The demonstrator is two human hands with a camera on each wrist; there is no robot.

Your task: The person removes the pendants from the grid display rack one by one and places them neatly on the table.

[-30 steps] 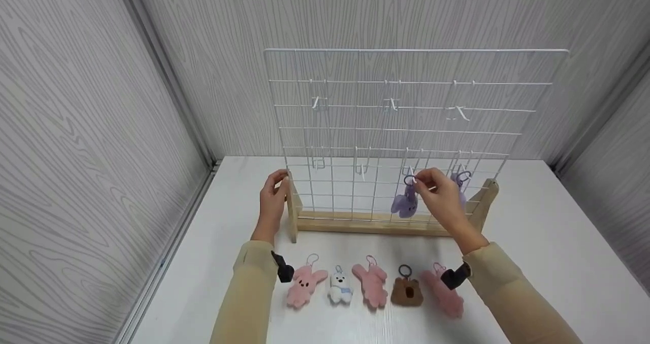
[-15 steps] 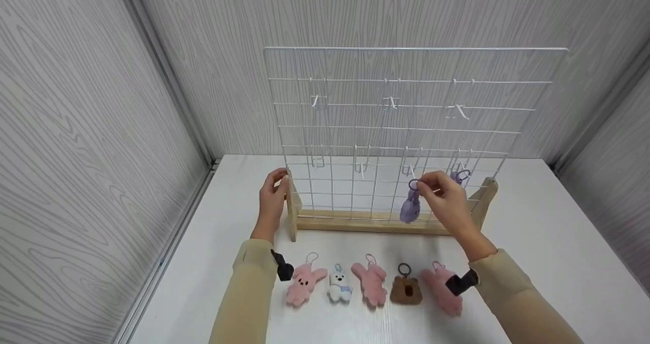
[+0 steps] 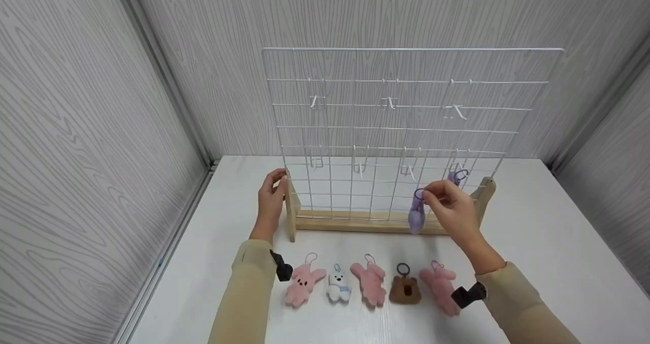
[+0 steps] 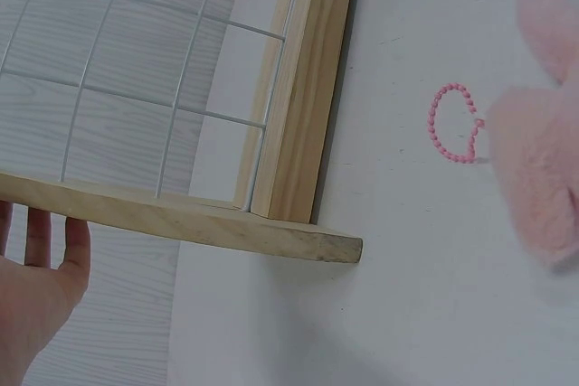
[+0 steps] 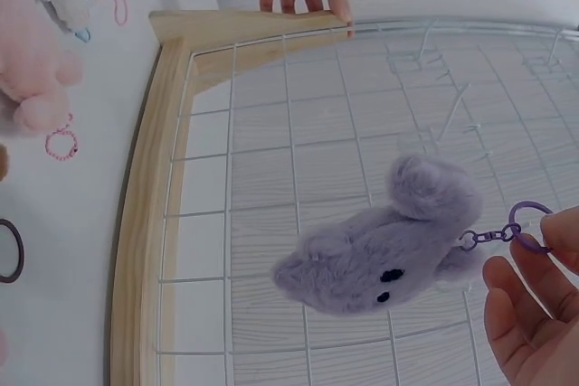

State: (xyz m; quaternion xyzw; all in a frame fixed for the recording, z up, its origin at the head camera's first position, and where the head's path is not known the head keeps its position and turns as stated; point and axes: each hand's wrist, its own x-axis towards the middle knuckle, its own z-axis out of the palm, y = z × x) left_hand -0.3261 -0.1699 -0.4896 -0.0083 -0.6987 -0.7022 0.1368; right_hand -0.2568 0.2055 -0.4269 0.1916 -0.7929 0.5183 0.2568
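My right hand pinches the purple ring of a lilac plush keychain. The plush dangles from its short chain in front of the white wire grid rack, which stands in a wooden base. In the right wrist view it shows small black eyes and a folded ear. At the rack's left end my left hand holds the wooden side support, with fingertips against its outer face. Another lilac keychain hangs on the lower right hook, partly behind my right hand.
Along the table front lie a pink rabbit charm, a white bear charm, another pink charm, a brown charm with a black ring and a third pink charm. White hooks project from the grid.
My right hand has drawn the lilac keychain off toward me, down and slightly right, away from the third lower hook. The plush has turned as it hangs. My left hand stays at the support.
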